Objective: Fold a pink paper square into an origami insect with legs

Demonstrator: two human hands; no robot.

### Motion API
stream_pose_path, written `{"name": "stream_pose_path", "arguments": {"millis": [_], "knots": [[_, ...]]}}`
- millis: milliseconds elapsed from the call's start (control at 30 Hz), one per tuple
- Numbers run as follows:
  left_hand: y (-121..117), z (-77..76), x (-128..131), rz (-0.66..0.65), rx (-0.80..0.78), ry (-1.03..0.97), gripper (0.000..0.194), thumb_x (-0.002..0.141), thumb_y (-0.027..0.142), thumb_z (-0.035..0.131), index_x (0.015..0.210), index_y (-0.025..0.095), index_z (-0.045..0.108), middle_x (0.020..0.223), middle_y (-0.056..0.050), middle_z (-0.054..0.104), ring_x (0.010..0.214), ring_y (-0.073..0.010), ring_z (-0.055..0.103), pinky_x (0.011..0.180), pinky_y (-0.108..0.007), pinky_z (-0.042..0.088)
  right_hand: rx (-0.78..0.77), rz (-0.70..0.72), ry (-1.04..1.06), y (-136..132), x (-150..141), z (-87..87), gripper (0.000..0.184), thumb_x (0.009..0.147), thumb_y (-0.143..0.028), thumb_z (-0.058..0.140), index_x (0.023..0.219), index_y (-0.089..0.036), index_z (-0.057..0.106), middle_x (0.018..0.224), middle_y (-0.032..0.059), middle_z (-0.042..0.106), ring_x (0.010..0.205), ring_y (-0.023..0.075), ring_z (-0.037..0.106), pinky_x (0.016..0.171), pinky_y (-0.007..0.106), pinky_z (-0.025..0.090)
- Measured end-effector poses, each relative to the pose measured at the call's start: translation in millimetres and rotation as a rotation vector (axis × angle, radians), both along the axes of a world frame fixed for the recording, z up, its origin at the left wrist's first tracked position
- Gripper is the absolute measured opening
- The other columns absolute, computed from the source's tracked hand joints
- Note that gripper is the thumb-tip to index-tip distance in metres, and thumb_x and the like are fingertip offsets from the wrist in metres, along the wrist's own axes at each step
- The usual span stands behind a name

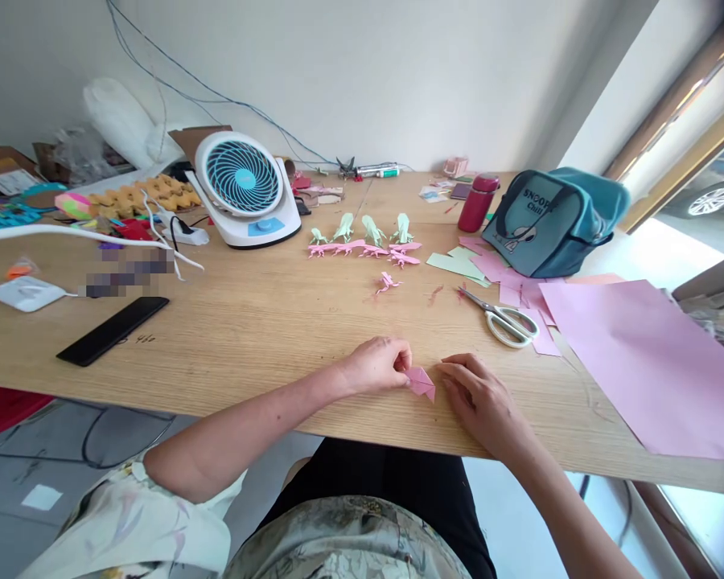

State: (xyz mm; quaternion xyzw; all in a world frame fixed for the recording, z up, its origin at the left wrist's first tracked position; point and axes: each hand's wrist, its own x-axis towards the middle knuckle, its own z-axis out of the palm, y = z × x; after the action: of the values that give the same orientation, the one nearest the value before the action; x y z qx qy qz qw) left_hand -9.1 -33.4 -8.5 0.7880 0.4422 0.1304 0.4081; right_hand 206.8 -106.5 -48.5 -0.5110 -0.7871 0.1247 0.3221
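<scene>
Near the table's front edge, my left hand (379, 366) pinches the left side of a small folded piece of pink paper (421, 383) between thumb and fingertips. The paper shows crease lines and a pointed lower right corner. My right hand (481, 402) rests on the table just right of the paper, apart from it, fingers loosely bent with a gap to the thumb. Beyond the hands lies a small pink paper figure (387, 281). Behind it stand rows of finished pink figures (368, 250) and green figures (372, 229), folded like insects.
Scissors (507, 322) lie right of my hands, beside pink and green paper pieces (458, 264) and a large pink sheet (652, 362). Farther back are a teal bag (543, 221), a red bottle (478, 205) and a fan (244, 189). A black strip (113, 330) lies left.
</scene>
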Motion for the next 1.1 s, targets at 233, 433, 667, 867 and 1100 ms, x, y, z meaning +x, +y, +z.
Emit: {"name": "stream_pose_path", "arguments": {"millis": [233, 433, 667, 867, 1100], "knots": [[0.9, -4.3, 4.3, 0.025, -0.132, -0.275, 0.030, 0.067, 0.030, 0.079, 0.082, 0.015, 0.058, 0.072, 0.003, 0.056, 0.065, -0.0100, 0.050, 0.060, -0.021, 0.039, -0.359, 0.019, 0.397, 5.5, -2.8, 16.9, 0.031, 0.093, -0.046, 0.056, 0.096, -0.018, 0.068, 0.084, 0.0041, 0.068, 0.077, 0.0184, 0.061, 0.068, 0.028, 0.048], [6.6, -8.5, 6.4, 0.054, -0.189, -0.448, 0.033, 0.070, 0.039, 0.078, 0.074, 0.014, 0.057, 0.065, 0.004, 0.053, 0.060, -0.0082, 0.045, 0.056, -0.021, 0.034, -0.401, 0.042, 0.484, 31.4, -15.0, 16.4, 0.039, 0.087, -0.053, 0.061, 0.071, -0.017, 0.058, 0.062, -0.0027, 0.050, 0.057, 0.0114, 0.041, 0.052, 0.025, 0.032], [42.3, -4.1, -2.2, 0.128, -0.263, -0.622, 0.048, 0.064, 0.053, 0.083, 0.067, 0.014, 0.057, 0.060, 0.004, 0.052, 0.057, -0.0073, 0.043, 0.055, -0.021, 0.030, -0.425, 0.166, 0.431, 85.6, -23.0, 46.5, 0.029, 0.085, -0.046, 0.067, 0.082, -0.017, 0.067, 0.069, -0.0009, 0.059, 0.064, 0.0127, 0.048, 0.058, 0.024, 0.037], [55.3, -7.1, -6.6, 0.302, -0.355, -0.771, 0.051, 0.067, 0.059, 0.078, 0.076, 0.014, 0.057, 0.069, 0.003, 0.054, 0.056, -0.0049, 0.042, 0.055, -0.019, 0.033, -0.476, 0.248, 0.449, 118.8, -41.7, 33.5, 0.047, 0.085, -0.062, 0.060, 0.073, -0.017, 0.062, 0.068, 0.0017, 0.060, 0.063, 0.0142, 0.052, 0.060, 0.026, 0.041], [56.9, -22.1, -10.2, 0.331, -0.434, -0.747, 0.050, 0.064, 0.056, 0.081, 0.072, 0.015, 0.054, 0.064, 0.004, 0.053, 0.053, -0.0061, 0.042, 0.050, -0.021, 0.031, -0.527, 0.261, 0.407, 109.6, -54.3, 14.4, 0.051, 0.094, -0.061, 0.046, 0.072, -0.017, 0.059, 0.067, 0.0003, 0.055, 0.064, 0.0140, 0.048, 0.061, 0.026, 0.039]]}}
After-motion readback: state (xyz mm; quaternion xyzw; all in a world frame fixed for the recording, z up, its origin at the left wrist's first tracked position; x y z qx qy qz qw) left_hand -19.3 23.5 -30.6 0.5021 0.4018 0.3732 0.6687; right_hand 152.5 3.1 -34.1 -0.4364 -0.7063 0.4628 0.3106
